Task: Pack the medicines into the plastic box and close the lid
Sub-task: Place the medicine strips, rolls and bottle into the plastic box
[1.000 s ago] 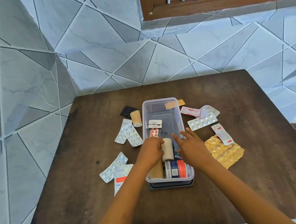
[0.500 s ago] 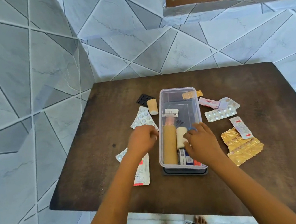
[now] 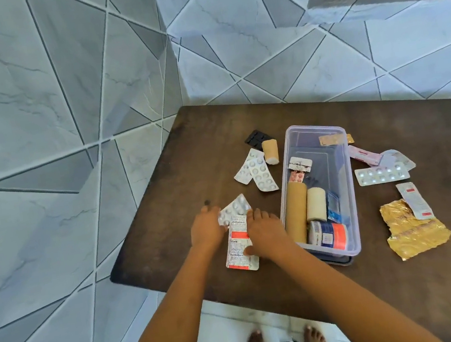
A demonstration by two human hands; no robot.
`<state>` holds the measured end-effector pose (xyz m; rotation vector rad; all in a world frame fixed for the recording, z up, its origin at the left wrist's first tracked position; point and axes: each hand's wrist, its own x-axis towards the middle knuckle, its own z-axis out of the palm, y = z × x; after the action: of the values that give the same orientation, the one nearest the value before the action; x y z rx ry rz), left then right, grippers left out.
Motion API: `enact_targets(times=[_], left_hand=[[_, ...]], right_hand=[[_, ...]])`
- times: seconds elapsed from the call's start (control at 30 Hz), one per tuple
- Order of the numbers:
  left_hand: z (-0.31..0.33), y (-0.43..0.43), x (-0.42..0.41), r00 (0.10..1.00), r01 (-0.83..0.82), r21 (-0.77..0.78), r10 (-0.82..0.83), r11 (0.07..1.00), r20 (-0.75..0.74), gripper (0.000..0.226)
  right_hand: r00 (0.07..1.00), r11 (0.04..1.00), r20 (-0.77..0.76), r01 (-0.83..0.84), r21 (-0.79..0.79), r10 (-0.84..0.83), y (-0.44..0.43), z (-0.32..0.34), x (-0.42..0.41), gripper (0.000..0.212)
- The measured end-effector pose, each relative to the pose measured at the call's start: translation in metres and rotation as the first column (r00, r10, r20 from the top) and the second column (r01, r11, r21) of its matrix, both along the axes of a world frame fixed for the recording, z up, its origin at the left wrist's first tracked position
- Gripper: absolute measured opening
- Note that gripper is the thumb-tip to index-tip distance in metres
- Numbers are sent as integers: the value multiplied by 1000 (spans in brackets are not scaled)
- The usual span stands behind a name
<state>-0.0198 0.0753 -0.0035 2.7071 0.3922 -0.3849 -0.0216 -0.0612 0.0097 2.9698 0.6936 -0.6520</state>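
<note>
The clear plastic box [image 3: 348,187] stands open on the dark wooden table [image 3: 411,289], resting on its dark lid [image 3: 338,261]. Inside lie a long tan bandage roll [image 3: 296,213], a cream roll [image 3: 315,204], a round tub with an orange label [image 3: 330,235], a blue sachet [image 3: 333,207] and small blister strips [image 3: 300,167]. Left of the box, my left hand [image 3: 208,227] grips the edge of a silver blister strip [image 3: 235,207]. My right hand [image 3: 267,233] pinches a white and red tablet strip [image 3: 238,246] lying under that one.
More medicines lie loose: two silver blister strips [image 3: 257,173], a black blister [image 3: 259,138] and a small tan roll [image 3: 270,151] on the left. On the right lie a pink sachet [image 3: 364,157], a silver blister [image 3: 381,174], a white strip [image 3: 414,201] and gold foil [image 3: 414,227]. Tiled walls stand behind and left.
Both hands have come out of the box and moved left onto the two strips beside it. The view has swung left and down.
</note>
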Motion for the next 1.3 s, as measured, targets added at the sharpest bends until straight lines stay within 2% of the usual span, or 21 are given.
enact_targets(times=[0.1,0.17,0.23,0.3,0.37,0.47,0.6,0.7,0.77,0.83,0.97,1.03,1.2,1.3], left_hand=[[-3,9,3,999,-42,-68,42,997,2,45],[-5,13,4,994,-105,-127,106,986,2,36],[-5,16,4,983,-178,-222,184,959,5,24],[-2,19,4,967,-234,-307,254,923,26,16],[9,19,7,956,-230,-391,282,891,80,15],[36,11,14,932,-178,-556,321,812,170,15],[73,-34,37,925,26,-672,238,740,297,30],[83,-79,61,943,94,-671,150,735,297,27],[86,-107,75,961,130,-641,64,757,271,27],[87,-129,84,973,156,-562,-29,812,228,32],[80,-154,100,972,210,-383,-149,900,183,12],[75,-161,107,970,233,-284,-203,930,131,15],[64,-173,117,964,267,-129,-263,955,41,23],[55,-175,118,950,313,-52,-313,948,16,24]], right_hand=[[998,998,-13,57,-16,-57,8,-6,3,103],[996,996,-5,84,12,-84,9,-5,5,97],[992,992,26,121,44,-122,10,0,6,79],[978,966,35,197,168,-206,6,12,8,47],[934,855,-34,339,394,-355,-5,32,8,23],[849,651,-119,478,589,-516,-35,70,12,18],[705,439,-116,552,709,-699,-92,105,25,21],[583,344,-62,558,755,-810,-126,106,38,27],[548,306,-73,567,765,-833,-139,101,48,33],[577,324,-83,566,758,-812,-146,92,59,36],[700,508,-45,559,655,-713,-152,74,86,35],[731,567,-27,550,613,-681,-153,66,99,34],[785,656,25,499,566,-619,-156,47,122,32],[868,830,131,399,390,-479,-157,33,133,48]])
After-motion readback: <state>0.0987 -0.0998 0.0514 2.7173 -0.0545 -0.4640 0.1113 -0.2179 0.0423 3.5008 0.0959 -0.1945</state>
